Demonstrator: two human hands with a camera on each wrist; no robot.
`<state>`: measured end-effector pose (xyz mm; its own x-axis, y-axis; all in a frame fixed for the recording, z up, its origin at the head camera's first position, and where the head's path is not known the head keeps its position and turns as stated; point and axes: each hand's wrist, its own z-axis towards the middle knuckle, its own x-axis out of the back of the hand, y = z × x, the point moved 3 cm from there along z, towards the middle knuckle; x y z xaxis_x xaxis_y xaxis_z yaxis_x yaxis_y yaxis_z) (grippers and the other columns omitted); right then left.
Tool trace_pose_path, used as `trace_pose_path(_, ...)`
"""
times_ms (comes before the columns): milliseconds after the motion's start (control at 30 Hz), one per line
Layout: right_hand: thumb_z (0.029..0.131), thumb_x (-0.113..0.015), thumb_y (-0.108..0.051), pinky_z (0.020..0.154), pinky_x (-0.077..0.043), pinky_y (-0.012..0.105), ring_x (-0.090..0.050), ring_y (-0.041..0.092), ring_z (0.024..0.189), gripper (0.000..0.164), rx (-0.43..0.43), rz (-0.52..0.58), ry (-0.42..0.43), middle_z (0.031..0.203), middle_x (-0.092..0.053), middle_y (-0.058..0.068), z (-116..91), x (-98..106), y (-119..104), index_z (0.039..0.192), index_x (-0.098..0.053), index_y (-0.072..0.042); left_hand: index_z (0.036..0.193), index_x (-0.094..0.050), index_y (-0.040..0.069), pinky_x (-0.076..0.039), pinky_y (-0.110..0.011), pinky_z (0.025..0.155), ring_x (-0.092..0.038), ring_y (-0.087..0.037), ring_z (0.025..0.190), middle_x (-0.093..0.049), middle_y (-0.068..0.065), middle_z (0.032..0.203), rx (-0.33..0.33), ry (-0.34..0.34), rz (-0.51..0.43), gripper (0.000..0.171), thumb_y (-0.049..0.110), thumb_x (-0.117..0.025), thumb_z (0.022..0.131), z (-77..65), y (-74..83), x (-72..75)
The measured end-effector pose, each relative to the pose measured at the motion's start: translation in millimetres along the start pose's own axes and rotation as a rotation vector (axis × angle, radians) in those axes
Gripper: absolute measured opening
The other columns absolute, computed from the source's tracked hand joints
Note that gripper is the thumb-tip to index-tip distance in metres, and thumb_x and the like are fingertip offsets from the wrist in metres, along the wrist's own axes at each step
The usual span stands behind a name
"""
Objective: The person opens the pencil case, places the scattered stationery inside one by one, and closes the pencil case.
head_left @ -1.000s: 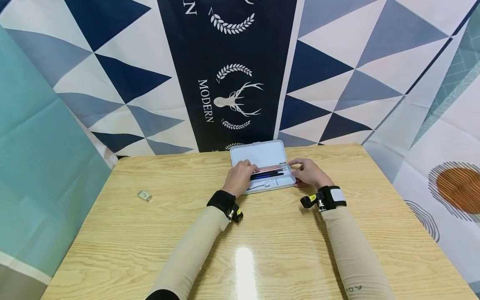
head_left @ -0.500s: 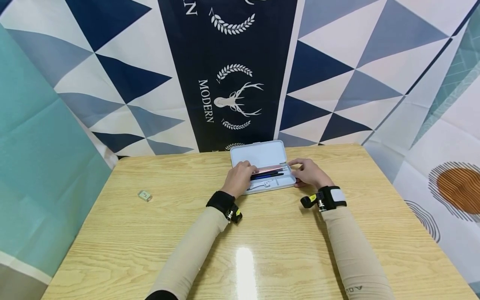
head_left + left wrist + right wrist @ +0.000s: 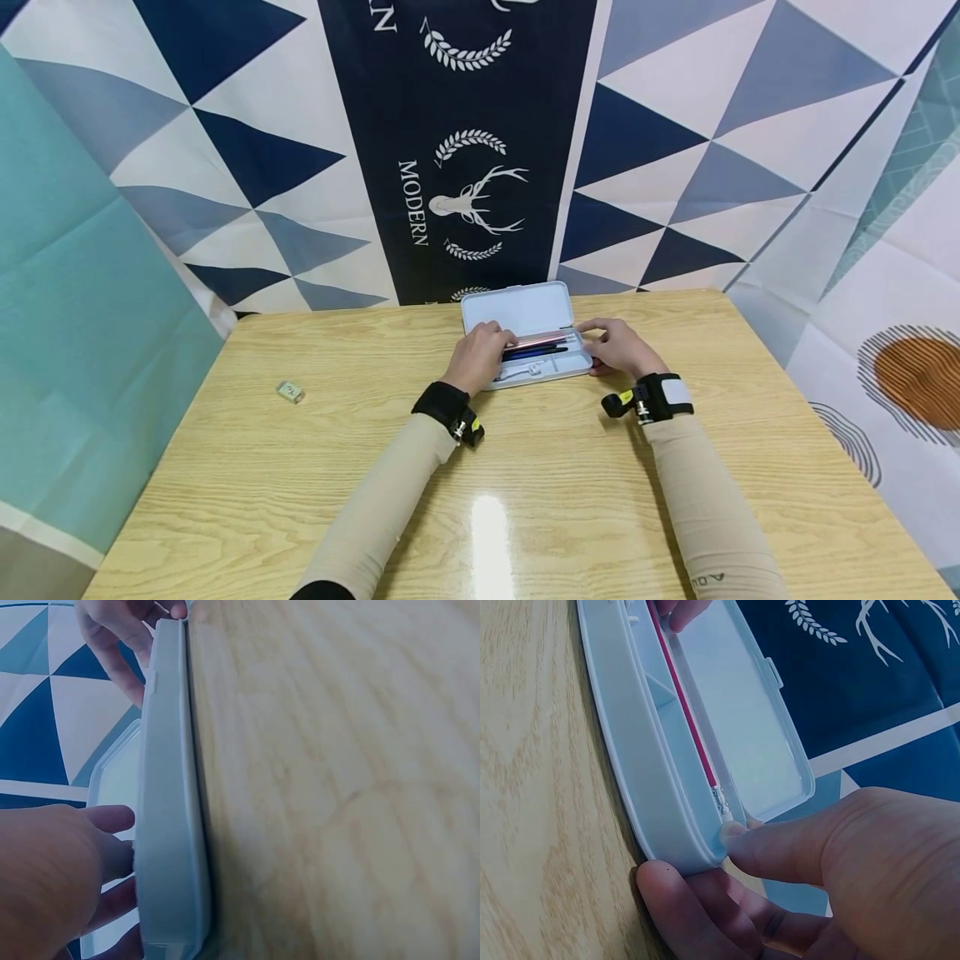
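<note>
An open pale blue pencil case lies at the far edge of the table, its lid tipped back. Several pens and pencils lie inside, with a small white item in the front compartment. My left hand reaches over the case's left end, and its fingertips are hidden behind the front wall in the left wrist view. In the right wrist view those fingers are beside a red pencil. My right hand grips the case's right end, thumb by the pencil's white end and fingers against the outside.
A small pale block with markings lies on the left of the wooden table. Patterned cloth hangs right behind the case and along both sides. Both wrists wear black straps with small cameras.
The pencils inside the case have shifted very slightly near my left hand. Both hands and the case otherwise stay where they were.
</note>
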<state>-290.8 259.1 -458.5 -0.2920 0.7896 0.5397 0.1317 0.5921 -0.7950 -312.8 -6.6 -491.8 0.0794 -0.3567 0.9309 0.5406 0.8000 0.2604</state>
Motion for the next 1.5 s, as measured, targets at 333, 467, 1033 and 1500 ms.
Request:
trace_pose_path(333, 0.114, -0.055, -0.008, 0.069, -0.068, 0.028, -0.074, 0.015, 0.076, 0.053, -0.015, -0.024, 0.010, 0.120, -0.067, 0.028, 2.9, -1.5, 0.8, 0.166, -0.050, 0.002, 0.129, -0.084, 0.013, -0.068, -0.040, 0.095, -0.075, -0.025, 0.110, -0.081, -0.009, 0.119, 0.004, -0.001, 0.043, 0.028, 0.003, -0.070, 0.106, -7.9, 18.2, 36.2)
trace_pose_path(467, 0.114, -0.056, -0.009, 0.069, -0.068, 0.028, -0.074, 0.015, 0.076, 0.053, -0.017, -0.023, 0.012, 0.118, -0.069, 0.027, 3.0, -1.0, 0.6, 0.166, -0.050, 0.001, 0.128, -0.084, 0.012, -0.068, -0.040, 0.095, -0.075, -0.027, 0.110, -0.081, -0.009, 0.119, 0.014, -0.007, 0.044, 0.026, 0.006, -0.070, 0.108, -6.1, 12.1, 30.1)
trace_pose_path(1033, 0.114, -0.055, -0.008, 0.070, -0.068, 0.029, -0.075, 0.015, 0.077, 0.053, -0.009, -0.006, 0.001, 0.119, -0.069, 0.028, 2.9, -0.3, 1.0, 0.166, -0.049, 0.002, 0.124, -0.084, 0.014, -0.066, -0.039, 0.086, -0.071, -0.024, 0.103, -0.077, -0.008, 0.112, 0.004, 0.047, -0.006, 0.023, 0.013, -0.066, 0.110, -26.7, -3.7, 39.9)
trace_pose_path(1500, 0.114, -0.056, -0.010, 0.070, -0.068, 0.029, -0.075, 0.015, 0.078, 0.053, 0.000, -0.021, 0.007, 0.122, -0.069, 0.029, 1.5, -0.4, 1.2, 0.165, -0.050, 0.002, 0.125, -0.084, 0.009, -0.066, -0.045, 0.088, -0.071, -0.028, 0.106, -0.077, -0.012, 0.115, 0.025, 0.048, 0.013, 0.023, 0.007, -0.071, 0.107, -56.4, -9.3, 62.8)
